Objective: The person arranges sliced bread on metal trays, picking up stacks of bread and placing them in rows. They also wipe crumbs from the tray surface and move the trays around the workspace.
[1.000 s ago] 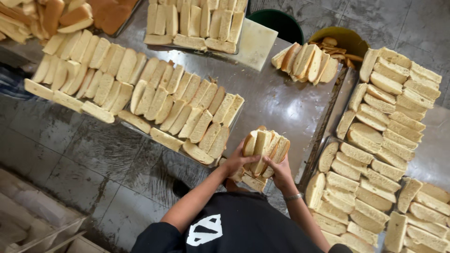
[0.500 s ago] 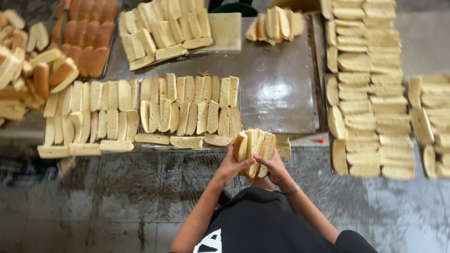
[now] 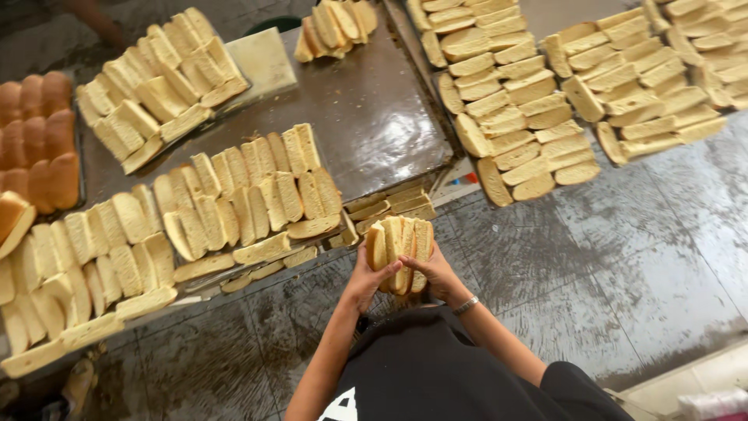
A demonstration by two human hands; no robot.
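Pale, cream-coloured bread slices (image 3: 399, 248) are held upright as a small stack between both hands, just over the near edge of the dark metal tray (image 3: 374, 117). The stack is gripped from the left by the left hand (image 3: 368, 279), fingers curled round its side, and pressed from the right by the right hand (image 3: 436, 273), palm against the outer slice. A thin bracelet (image 3: 466, 306) is seen on the right wrist. Both forearms rise from a black shirt (image 3: 436, 374) at the bottom of the view.

Rows of sliced bread (image 3: 241, 195) are laid on edge across the tray, just left of the held stack; a few loose flat slices (image 3: 397, 204) lie between the rows and the hands. A further block of slices (image 3: 156, 86) rests at the tray's far left corner beside a pale cutting board (image 3: 261, 58). Brown-crusted whole loaves (image 3: 35, 132) are lined up at the far left. More slices are spread over a second tray (image 3: 514, 101) to the right, well apart from the hands. Wet, mottled grey floor (image 3: 608, 265) is seen beneath.
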